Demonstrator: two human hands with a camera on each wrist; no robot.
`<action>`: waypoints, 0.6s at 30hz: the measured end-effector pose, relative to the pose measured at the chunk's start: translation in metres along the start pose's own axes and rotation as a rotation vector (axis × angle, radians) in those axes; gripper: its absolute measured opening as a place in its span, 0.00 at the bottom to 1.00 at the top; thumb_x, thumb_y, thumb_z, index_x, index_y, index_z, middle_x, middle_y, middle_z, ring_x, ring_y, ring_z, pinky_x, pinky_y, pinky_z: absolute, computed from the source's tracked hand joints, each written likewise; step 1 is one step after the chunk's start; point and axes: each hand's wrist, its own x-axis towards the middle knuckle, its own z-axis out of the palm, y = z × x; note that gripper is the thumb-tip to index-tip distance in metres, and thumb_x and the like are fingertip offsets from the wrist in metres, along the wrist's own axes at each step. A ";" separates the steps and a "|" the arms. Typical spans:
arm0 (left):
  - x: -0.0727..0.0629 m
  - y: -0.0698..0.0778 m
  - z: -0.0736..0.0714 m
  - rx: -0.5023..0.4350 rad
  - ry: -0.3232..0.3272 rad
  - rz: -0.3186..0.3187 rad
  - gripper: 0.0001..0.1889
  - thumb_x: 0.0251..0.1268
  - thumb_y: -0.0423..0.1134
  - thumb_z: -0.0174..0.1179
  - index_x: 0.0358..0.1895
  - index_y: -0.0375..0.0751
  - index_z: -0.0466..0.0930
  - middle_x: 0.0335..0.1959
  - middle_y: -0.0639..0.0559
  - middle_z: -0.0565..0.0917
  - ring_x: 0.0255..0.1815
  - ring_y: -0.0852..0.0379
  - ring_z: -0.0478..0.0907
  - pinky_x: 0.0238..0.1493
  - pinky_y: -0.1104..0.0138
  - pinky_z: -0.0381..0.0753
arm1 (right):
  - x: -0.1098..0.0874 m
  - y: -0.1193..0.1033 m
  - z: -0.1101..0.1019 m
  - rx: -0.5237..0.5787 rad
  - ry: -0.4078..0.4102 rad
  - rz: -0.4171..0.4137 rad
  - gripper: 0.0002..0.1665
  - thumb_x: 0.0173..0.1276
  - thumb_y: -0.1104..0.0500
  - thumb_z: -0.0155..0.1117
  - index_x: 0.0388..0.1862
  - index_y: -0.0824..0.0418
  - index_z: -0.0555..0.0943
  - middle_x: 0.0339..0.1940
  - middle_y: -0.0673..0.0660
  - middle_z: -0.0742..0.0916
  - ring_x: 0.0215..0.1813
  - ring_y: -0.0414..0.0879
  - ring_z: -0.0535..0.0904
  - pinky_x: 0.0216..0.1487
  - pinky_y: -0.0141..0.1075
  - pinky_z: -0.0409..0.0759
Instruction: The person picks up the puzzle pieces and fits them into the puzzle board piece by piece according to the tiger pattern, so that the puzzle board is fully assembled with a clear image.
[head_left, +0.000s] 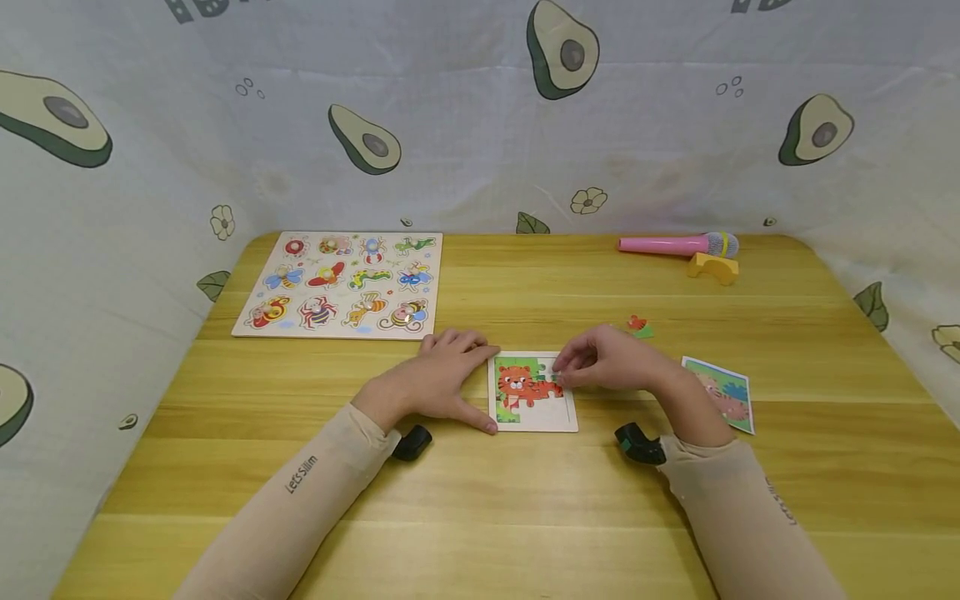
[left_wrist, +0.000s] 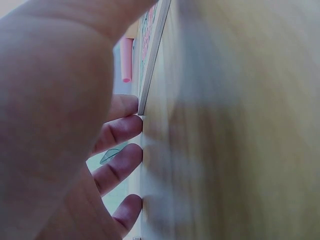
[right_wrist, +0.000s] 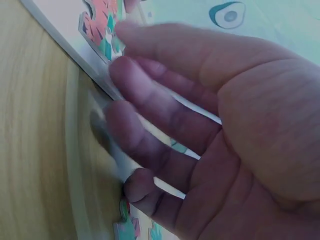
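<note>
A small jigsaw board (head_left: 557, 421) with a white frame lies mid-table, partly filled with an orange tiger picture (head_left: 525, 386) on green. My left hand (head_left: 442, 379) is spread flat at its left side, thumb at the near corner and forefinger at the far one. The left wrist view shows the fingertips (left_wrist: 132, 155) down on the table beside the board's edge (left_wrist: 154, 62). At the board's upper right, my right hand (head_left: 607, 358) pinches a small puzzle piece with thumb and forefinger, mostly hidden by the fingers. Its other fingers (right_wrist: 125, 125) curl loosely.
Beyond the right hand lies a loose orange-and-green puzzle piece (head_left: 639, 327). A picture puzzle (head_left: 738, 408) sits partly behind the right wrist. Farther back are a pink toy microphone (head_left: 663, 245), a yellow arch block (head_left: 714, 267) and, at left, a wooden insect peg board (head_left: 337, 308).
</note>
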 end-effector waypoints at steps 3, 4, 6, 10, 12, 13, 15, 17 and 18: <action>0.000 0.000 0.000 -0.002 -0.004 -0.002 0.59 0.44 0.80 0.63 0.79 0.50 0.60 0.72 0.53 0.62 0.69 0.51 0.56 0.63 0.51 0.55 | 0.001 -0.002 0.002 0.006 0.001 -0.035 0.09 0.66 0.57 0.73 0.44 0.58 0.88 0.28 0.52 0.82 0.33 0.47 0.75 0.33 0.35 0.74; 0.000 0.000 -0.001 0.000 -0.005 -0.002 0.59 0.44 0.80 0.63 0.79 0.50 0.60 0.72 0.53 0.62 0.69 0.51 0.56 0.63 0.52 0.56 | 0.001 -0.003 0.002 0.006 0.002 -0.049 0.10 0.66 0.56 0.74 0.44 0.58 0.88 0.28 0.52 0.81 0.32 0.48 0.74 0.32 0.35 0.73; 0.000 0.001 -0.001 0.004 -0.007 -0.004 0.59 0.44 0.81 0.63 0.79 0.50 0.60 0.72 0.53 0.62 0.69 0.51 0.56 0.63 0.52 0.56 | 0.002 -0.004 0.004 -0.003 0.011 -0.072 0.10 0.65 0.56 0.74 0.44 0.57 0.89 0.27 0.52 0.81 0.31 0.48 0.73 0.32 0.35 0.72; 0.001 0.000 0.000 0.017 -0.009 -0.007 0.59 0.44 0.81 0.62 0.79 0.51 0.60 0.72 0.54 0.63 0.69 0.52 0.56 0.62 0.53 0.56 | 0.004 -0.006 0.008 -0.038 0.020 -0.069 0.07 0.64 0.58 0.75 0.41 0.56 0.91 0.28 0.50 0.82 0.32 0.47 0.74 0.33 0.35 0.74; 0.001 0.000 0.001 0.019 -0.008 -0.008 0.59 0.44 0.81 0.62 0.79 0.51 0.60 0.72 0.54 0.63 0.69 0.52 0.56 0.62 0.54 0.57 | 0.005 -0.005 0.008 -0.055 0.017 -0.062 0.07 0.64 0.59 0.75 0.41 0.56 0.91 0.29 0.50 0.82 0.33 0.47 0.74 0.34 0.36 0.75; 0.001 0.000 0.001 0.018 -0.008 -0.008 0.59 0.44 0.81 0.62 0.79 0.51 0.60 0.72 0.54 0.63 0.69 0.52 0.56 0.62 0.54 0.57 | 0.005 -0.005 0.008 -0.059 0.014 -0.061 0.07 0.64 0.59 0.75 0.41 0.56 0.91 0.29 0.50 0.82 0.33 0.47 0.74 0.34 0.36 0.75; 0.001 -0.001 0.001 0.016 -0.008 -0.006 0.59 0.44 0.81 0.62 0.78 0.50 0.61 0.72 0.54 0.63 0.69 0.52 0.56 0.62 0.54 0.57 | 0.006 -0.004 0.008 -0.064 0.008 -0.062 0.07 0.64 0.59 0.75 0.41 0.56 0.91 0.29 0.50 0.82 0.33 0.47 0.74 0.34 0.36 0.75; 0.001 -0.001 0.001 0.013 -0.007 -0.005 0.59 0.44 0.81 0.62 0.78 0.50 0.61 0.72 0.53 0.63 0.69 0.52 0.57 0.62 0.53 0.57 | 0.006 -0.003 0.008 -0.065 0.005 -0.060 0.07 0.64 0.59 0.75 0.41 0.55 0.91 0.29 0.50 0.82 0.33 0.47 0.75 0.34 0.36 0.75; 0.001 -0.001 0.001 0.012 -0.008 -0.005 0.59 0.44 0.81 0.62 0.79 0.50 0.60 0.72 0.53 0.63 0.69 0.51 0.57 0.62 0.53 0.57 | 0.006 -0.003 0.008 -0.068 0.004 -0.055 0.07 0.64 0.59 0.75 0.41 0.55 0.91 0.29 0.50 0.82 0.33 0.47 0.75 0.34 0.36 0.75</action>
